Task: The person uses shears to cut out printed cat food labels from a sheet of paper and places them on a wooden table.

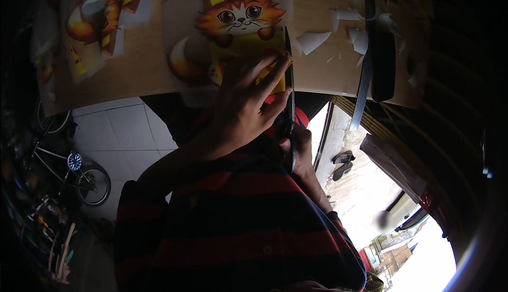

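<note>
On the tabletop lies a printed sheet (241, 14) with an orange cartoon cat wearing a yellow headband. My left hand (246, 99) rests over its lower part, fingers spread and stretched to the right, fingertips at the sheet's right edge. Along that edge runs a long, thin dark tool (289, 75), seen nearly edge-on, so its exact kind is unclear. Closed around its lower end, below the table's near edge, is my right hand (301, 146). Part of the sheet's lower half is hidden under my left hand.
More cat prints (106, 16) lie overlapping at the table's left. White paper scraps (313, 42) are scattered right of the sheet, beside a metal ruler (362, 91) overhanging the edge and a long black object (383, 64). A bicycle (92, 183) stands lower left; sandals (343, 165) lie lower right.
</note>
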The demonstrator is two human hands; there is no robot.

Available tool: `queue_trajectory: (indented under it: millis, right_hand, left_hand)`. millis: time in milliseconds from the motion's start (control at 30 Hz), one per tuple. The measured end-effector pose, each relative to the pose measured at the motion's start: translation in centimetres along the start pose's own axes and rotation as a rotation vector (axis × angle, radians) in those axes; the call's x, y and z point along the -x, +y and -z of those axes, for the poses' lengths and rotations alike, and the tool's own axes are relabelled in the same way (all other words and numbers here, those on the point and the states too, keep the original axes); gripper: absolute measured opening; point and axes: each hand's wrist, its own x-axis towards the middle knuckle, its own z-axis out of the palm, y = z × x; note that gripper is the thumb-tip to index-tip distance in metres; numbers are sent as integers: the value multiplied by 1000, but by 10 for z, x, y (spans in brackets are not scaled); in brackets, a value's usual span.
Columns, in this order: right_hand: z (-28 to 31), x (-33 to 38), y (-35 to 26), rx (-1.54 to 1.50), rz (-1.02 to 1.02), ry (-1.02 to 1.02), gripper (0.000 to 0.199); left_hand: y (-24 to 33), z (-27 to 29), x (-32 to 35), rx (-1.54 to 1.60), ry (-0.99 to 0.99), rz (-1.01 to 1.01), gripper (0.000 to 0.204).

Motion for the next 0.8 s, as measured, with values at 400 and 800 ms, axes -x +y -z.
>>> queue_trajectory:
  millis: [400, 800]
  right_hand:
    - [0, 2, -1, 129, -26, 52, 75]
    - [48, 0, -3, 314, -12, -58, 67]
  left_hand:
    - [-15, 6, -3, 132, -32, -31, 44]
    - [-29, 5, -8, 191, -9, -41, 23]
